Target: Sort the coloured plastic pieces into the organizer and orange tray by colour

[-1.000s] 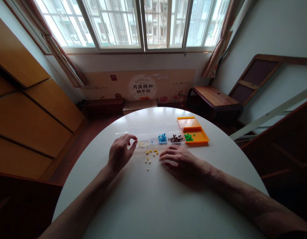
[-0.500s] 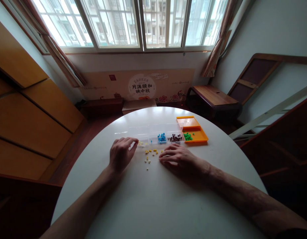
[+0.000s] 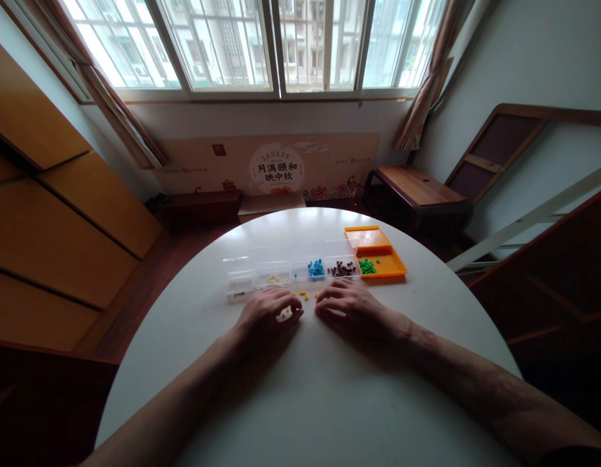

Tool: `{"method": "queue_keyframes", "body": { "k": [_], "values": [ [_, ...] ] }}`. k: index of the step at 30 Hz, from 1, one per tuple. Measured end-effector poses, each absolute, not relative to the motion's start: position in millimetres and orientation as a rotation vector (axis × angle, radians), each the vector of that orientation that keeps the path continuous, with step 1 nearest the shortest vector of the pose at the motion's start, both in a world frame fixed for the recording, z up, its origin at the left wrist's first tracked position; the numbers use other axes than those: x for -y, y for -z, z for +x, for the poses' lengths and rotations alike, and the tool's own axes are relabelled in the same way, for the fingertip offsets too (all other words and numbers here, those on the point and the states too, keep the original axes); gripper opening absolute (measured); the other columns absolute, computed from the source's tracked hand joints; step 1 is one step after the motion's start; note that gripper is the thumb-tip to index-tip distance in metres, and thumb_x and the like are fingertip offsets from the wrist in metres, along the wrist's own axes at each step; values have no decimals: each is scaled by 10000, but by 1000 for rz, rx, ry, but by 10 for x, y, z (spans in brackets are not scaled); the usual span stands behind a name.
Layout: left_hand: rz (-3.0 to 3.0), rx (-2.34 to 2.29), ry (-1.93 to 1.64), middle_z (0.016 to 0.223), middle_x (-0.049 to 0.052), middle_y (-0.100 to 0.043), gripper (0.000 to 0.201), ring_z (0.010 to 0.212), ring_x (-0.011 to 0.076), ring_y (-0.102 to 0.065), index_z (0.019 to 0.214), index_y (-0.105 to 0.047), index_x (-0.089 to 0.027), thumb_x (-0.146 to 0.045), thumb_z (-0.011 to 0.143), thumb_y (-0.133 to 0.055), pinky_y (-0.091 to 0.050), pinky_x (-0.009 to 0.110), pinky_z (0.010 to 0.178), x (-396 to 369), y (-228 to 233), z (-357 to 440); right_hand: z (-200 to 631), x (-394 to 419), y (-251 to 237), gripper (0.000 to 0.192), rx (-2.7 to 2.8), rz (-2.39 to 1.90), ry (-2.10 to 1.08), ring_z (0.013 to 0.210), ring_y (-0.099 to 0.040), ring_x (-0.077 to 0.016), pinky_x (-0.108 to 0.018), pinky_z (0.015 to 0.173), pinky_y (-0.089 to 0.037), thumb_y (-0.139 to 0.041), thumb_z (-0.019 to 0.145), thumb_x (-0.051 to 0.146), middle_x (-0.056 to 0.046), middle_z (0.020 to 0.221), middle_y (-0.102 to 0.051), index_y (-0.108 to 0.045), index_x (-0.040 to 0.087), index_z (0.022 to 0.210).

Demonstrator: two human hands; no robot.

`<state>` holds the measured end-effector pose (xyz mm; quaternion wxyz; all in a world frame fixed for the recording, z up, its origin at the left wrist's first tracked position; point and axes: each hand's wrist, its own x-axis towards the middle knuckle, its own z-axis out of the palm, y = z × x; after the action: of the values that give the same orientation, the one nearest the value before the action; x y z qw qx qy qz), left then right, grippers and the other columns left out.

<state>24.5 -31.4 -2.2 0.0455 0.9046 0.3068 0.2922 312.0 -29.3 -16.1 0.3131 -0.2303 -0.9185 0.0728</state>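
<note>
My left hand [image 3: 270, 312] is over loose pieces on the table, its thumb and fingers curved with a gap between them. Tiny whitish pieces [image 3: 283, 314] show in that gap; others are hidden. Just ahead lie small yellow pieces [image 3: 303, 294]. My right hand [image 3: 353, 305] rests on the table, fingers loosely bent and apart, tips beside a yellow piece. Beyond both hands stands a clear compartment box [image 3: 261, 279], lid open. It holds pale yellow pieces [image 3: 275, 279], blue pieces [image 3: 316, 268] and dark brown pieces [image 3: 342, 269].
An orange tray [image 3: 395, 264] with green pieces [image 3: 367, 266] stands to the right of the clear box. Everything sits on a round white table [image 3: 324, 402]. Past its far edge are a wooden side table [image 3: 422, 185] and a window wall.
My left hand has moved from the box's pale yellow compartment right and nearer to me, over the loose pieces. The box's left compartment is now uncovered. My right hand has barely moved.
</note>
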Motion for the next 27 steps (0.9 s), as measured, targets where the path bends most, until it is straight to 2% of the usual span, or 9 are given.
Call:
{"method": "queue_keyframes", "body": {
  "k": [9, 13, 16, 19, 27],
  "values": [
    [2778, -841, -876, 907, 20, -809, 76, 781, 174, -742, 946, -754, -251, -233, 1002, -706, -572, 297, 759, 301, 33, 250, 3127, 269, 224, 118, 2412, -668, -158, 1082, -683, -229, -399, 977, -580, -659, 1109, 279, -60, 1176, -794, -772, 250, 1095],
    [2799, -817, -878, 895, 11, -805, 90, 736, 164, -722, 941, -745, -252, -231, 1014, -697, -546, 288, 720, 303, 21, 268, 3099, 284, 209, 134, 2413, -646, -168, 1055, -690, -223, -411, 998, -571, -621, 1126, 258, -59, 1156, -796, -748, 234, 1089],
    [2776, -814, -911, 852, 8, -791, 100, 701, 159, -698, 942, -751, -247, -275, 1030, -712, -530, 289, 704, 322, 23, 309, 3071, 291, 169, 101, 2333, -608, -218, 1019, -694, -215, -393, 955, -580, -648, 1121, 272, -58, 1123, -797, -732, 227, 1089],
    [2636, -839, -947, 813, 6, -774, 114, 668, 145, -669, 967, -771, -241, -321, 1039, -732, -529, 282, 691, 354, 36, 367, 3063, 295, 124, 71, 2247, -561, -252, 995, -695, -219, -390, 919, -585, -701, 1097, 294, -59, 1084, -797, -731, 231, 1083],
    [2206, -749, -948, 915, 55, -830, 153, 723, 146, -707, 1095, -820, -214, -305, 1074, -699, -512, 250, 620, 407, -35, 489, 3109, 333, 117, 67, 2187, -564, -253, 998, -693, -216, -384, 919, -585, -738, 1074, 285, -54, 1107, -802, -748, 250, 1129]
  ]
}}
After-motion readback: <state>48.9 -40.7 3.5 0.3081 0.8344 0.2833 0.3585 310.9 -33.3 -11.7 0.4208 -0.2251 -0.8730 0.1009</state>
